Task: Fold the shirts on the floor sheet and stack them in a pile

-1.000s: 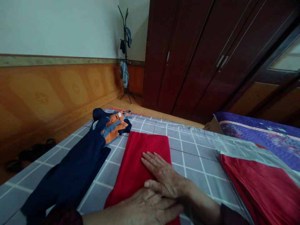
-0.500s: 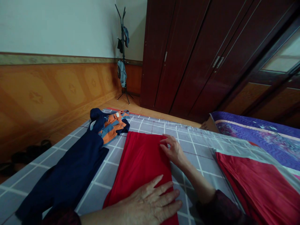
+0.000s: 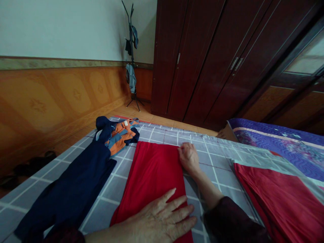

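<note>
The left grip [image 3: 162, 219] lies open and flat on the red cloth [image 3: 149, 175], likely to keep it still on the grey checked bed sheet [image 3: 220, 158]. The right grip [image 3: 187, 158] curls at the cloth's far right corner, but I cannot tell if it pinches.

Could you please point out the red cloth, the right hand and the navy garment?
Red cloth [image 3: 149, 175], head view, on its middle.
Right hand [image 3: 188, 158], head view, on its back.
Navy garment [image 3: 76, 192], head view, on its middle.

Cloth [image 3: 149, 179] on bedsheet [image 3: 220, 158], garment [image 3: 68, 189] left, fabric [image 3: 275, 202] right, wardrobe [image 3: 202, 60] behind.
</note>
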A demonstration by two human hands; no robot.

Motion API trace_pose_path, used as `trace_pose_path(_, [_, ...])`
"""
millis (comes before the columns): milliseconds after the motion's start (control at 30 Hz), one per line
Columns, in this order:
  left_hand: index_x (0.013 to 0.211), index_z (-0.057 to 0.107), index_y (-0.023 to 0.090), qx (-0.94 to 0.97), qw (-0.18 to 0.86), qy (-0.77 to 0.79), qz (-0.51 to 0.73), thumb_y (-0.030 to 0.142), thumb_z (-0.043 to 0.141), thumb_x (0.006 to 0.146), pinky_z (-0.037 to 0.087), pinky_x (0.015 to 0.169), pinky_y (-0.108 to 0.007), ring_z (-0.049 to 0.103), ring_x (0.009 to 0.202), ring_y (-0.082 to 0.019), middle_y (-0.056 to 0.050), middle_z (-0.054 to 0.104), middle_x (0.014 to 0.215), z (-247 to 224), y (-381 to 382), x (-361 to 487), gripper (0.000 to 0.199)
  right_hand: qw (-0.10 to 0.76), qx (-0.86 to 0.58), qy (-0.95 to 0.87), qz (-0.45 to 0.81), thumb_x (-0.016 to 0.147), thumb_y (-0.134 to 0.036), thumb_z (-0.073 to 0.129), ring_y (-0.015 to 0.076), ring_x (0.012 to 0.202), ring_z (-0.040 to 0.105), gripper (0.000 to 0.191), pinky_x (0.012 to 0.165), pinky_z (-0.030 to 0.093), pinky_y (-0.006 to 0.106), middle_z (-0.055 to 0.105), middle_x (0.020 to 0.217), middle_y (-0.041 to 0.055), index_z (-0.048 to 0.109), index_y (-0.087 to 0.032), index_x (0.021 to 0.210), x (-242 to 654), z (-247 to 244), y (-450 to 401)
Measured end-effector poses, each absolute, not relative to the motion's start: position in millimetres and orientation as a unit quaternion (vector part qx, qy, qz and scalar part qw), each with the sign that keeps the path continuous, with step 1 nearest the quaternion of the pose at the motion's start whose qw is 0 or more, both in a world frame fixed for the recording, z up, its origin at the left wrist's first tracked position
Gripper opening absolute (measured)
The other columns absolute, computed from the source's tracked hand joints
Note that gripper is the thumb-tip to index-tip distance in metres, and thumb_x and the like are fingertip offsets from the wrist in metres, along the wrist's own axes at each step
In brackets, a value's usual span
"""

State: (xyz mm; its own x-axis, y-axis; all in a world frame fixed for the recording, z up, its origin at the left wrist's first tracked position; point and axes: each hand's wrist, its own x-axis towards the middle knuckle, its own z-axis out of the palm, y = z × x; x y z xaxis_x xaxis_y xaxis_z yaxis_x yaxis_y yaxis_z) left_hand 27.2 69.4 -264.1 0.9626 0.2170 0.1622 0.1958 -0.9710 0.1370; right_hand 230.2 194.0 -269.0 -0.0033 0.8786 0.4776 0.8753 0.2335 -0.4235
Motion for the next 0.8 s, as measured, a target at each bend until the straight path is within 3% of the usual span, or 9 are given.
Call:
trace_pose_path(100, [0.147, 0.022, 0.017, 0.986, 0.096, 0.106, 0.086, 0.029, 0.03, 0.1, 0.017, 0.116, -0.047, 0.016, 0.142, -0.023, -0.007, 0.029, 0.151, -258, 69, 27, 0.049, 0.367, -0.638, -0.677, -0.017, 0.09, -0.029, 0.042, 0.0302, 0.116, 0.049, 0.023, 0.1, 0.034, 0.054, 0.06, 0.111, 0.0175, 0.061, -0.017, 0.086, 233, -263, 178])
trace_pose_path(200, [0.145, 0.026, 0.016, 0.976, 0.168, 0.104, 0.095, 0.032, 0.033, 0.1, 0.015, 0.116, -0.044, 0.02, 0.141, -0.024, -0.008, 0.032, 0.15, -245, 72, 29, 0.049, 0.398, -0.567, -0.715, 0.097, 0.09, -0.042, 0.046, 0.0263, 0.125, 0.045, 0.042, 0.103, 0.039, 0.048, 0.051, 0.131, 0.0162, 0.05, -0.015, 0.121, 210, -260, 135])
trace_pose_path(300, [0.133, 0.045, 0.018, 0.935, 0.28, 0.157, 0.149, 0.032, 0.04, 0.096, 0.032, 0.11, -0.036, 0.038, 0.132, -0.023, -0.007, 0.046, 0.141, -235, 76, 32, 0.039, 0.389, -0.554, -0.695, 0.242, 0.095, -0.042, 0.037, 0.0208, 0.127, 0.045, 0.049, 0.102, 0.043, 0.042, 0.044, 0.141, 0.0116, 0.032, -0.022, 0.14, 185, -260, 87])
trace_pose_path(400, [0.119, 0.055, 0.019, 0.864, 0.344, 0.286, 0.229, 0.017, 0.032, 0.095, 0.045, 0.096, -0.03, 0.054, 0.112, -0.018, -0.008, 0.059, 0.122, -238, 77, 33, 0.033, 0.37, -0.559, -0.713, 0.206, 0.096, -0.039, 0.036, 0.0231, 0.134, 0.036, 0.054, 0.106, 0.039, 0.046, 0.035, 0.148, 0.0113, 0.022, -0.023, 0.146, 181, -264, 59])
trace_pose_path(467, [0.13, 0.046, 0.015, 0.864, 0.321, 0.321, 0.22, 0.017, 0.032, 0.093, 0.04, 0.102, -0.033, 0.047, 0.121, -0.019, -0.011, 0.053, 0.131, -245, 77, 31, 0.039, 0.344, -0.53, -0.762, 0.141, 0.095, -0.039, 0.039, 0.0261, 0.136, 0.032, 0.062, 0.106, 0.038, 0.047, 0.03, 0.15, 0.0116, 0.015, -0.022, 0.149, 186, -269, 50])
trace_pose_path(533, [0.144, 0.026, 0.011, 0.898, 0.27, 0.313, 0.153, 0.021, 0.036, 0.093, 0.028, 0.112, -0.038, 0.027, 0.138, -0.022, -0.014, 0.03, 0.15, -253, 80, 25, 0.053, 0.312, -0.496, -0.805, 0.091, 0.093, -0.042, 0.043, 0.029, 0.136, 0.031, 0.071, 0.105, 0.04, 0.047, 0.028, 0.151, 0.0131, 0.008, -0.02, 0.15, 191, -277, 47])
trace_pose_path(633, [0.15, 0.006, 0.012, 0.926, 0.2, 0.315, 0.054, 0.036, 0.038, 0.095, 0.017, 0.116, -0.042, 0.005, 0.143, -0.024, -0.012, 0.005, 0.156, -260, 97, 5, 0.068, 0.275, -0.459, -0.844, 0.027, 0.087, -0.054, 0.049, 0.0351, 0.137, 0.026, 0.091, 0.102, 0.041, 0.05, 0.025, 0.151, 0.0179, -0.001, -0.012, 0.15, 194, -288, 46])
trace_pose_path(733, [0.149, 0.014, 0.015, 0.899, 0.128, 0.419, 0.018, 0.055, 0.035, 0.092, 0.015, 0.115, -0.049, 0.007, 0.143, -0.027, -0.012, 0.01, 0.155, -260, 131, -23, 0.073, 0.244, -0.437, -0.865, -0.025, 0.081, -0.065, 0.049, 0.0404, 0.137, 0.019, 0.104, 0.1, 0.041, 0.054, 0.023, 0.15, 0.0234, -0.003, -0.006, 0.149, 191, -296, 47])
trace_pose_path(800, [0.148, 0.022, 0.011, 0.845, 0.068, 0.53, 0.024, 0.056, 0.032, 0.093, 0.014, 0.113, -0.055, 0.013, 0.142, -0.031, -0.017, 0.019, 0.153, -257, 150, -34, 0.071, 0.23, -0.442, -0.866, -0.036, 0.082, -0.066, 0.047, 0.0417, 0.138, 0.016, 0.104, 0.099, 0.041, 0.055, 0.02, 0.15, 0.0252, -0.002, -0.004, 0.148, 190, -298, 48])
